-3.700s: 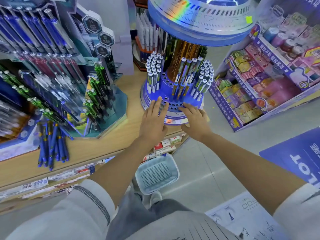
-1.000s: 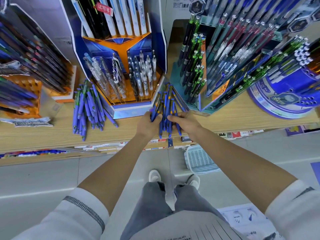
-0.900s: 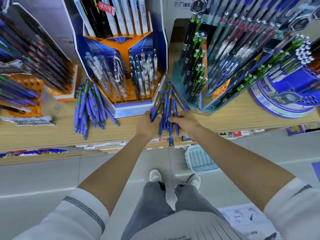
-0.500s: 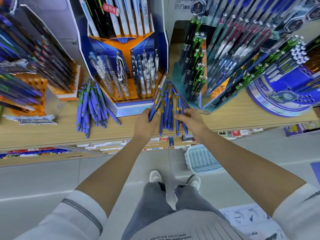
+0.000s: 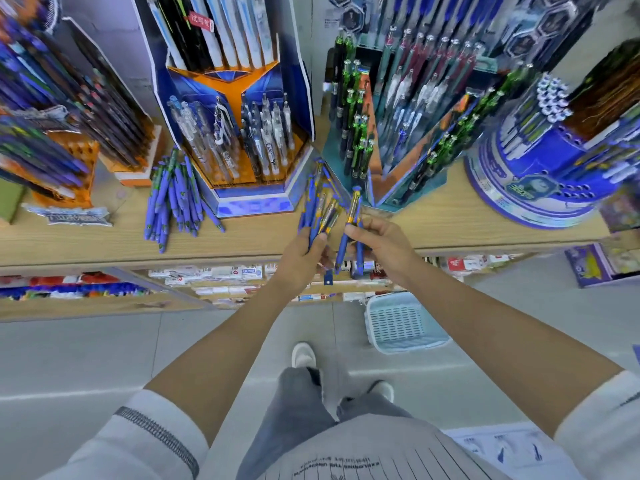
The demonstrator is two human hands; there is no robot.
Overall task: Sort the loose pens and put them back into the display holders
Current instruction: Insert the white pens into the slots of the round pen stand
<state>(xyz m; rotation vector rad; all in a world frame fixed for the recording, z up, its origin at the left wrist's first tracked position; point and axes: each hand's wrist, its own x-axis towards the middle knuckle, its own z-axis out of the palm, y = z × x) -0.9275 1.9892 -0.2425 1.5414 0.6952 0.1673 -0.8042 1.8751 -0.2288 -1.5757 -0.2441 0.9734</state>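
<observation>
Over the front edge of the wooden shelf (image 5: 450,223), the person's left hand (image 5: 304,258) has its fingers curled round a fanned bundle of blue-and-yellow pens (image 5: 317,206), and the right hand (image 5: 384,244) pinches a few pens of the same kind (image 5: 354,206) between thumb and bent fingers, just beside the bundle. The bundle's far ends point into the gap between an orange-and-blue display holder (image 5: 249,199) and a teal display holder (image 5: 391,199) filled with green-topped pens. Left of the orange-and-blue holder a loose pile of blue pens (image 5: 173,199) lies flat on the shelf. A round blue holder (image 5: 533,199) stands at the far right. A red tag (image 5: 200,21) high on the orange-and-blue holder carries white characters, possibly 试写笔. A silver sign (image 5: 74,216) on the shelf is too blurred to read. A pale blue basket (image 5: 401,323) sits on the floor below
</observation>
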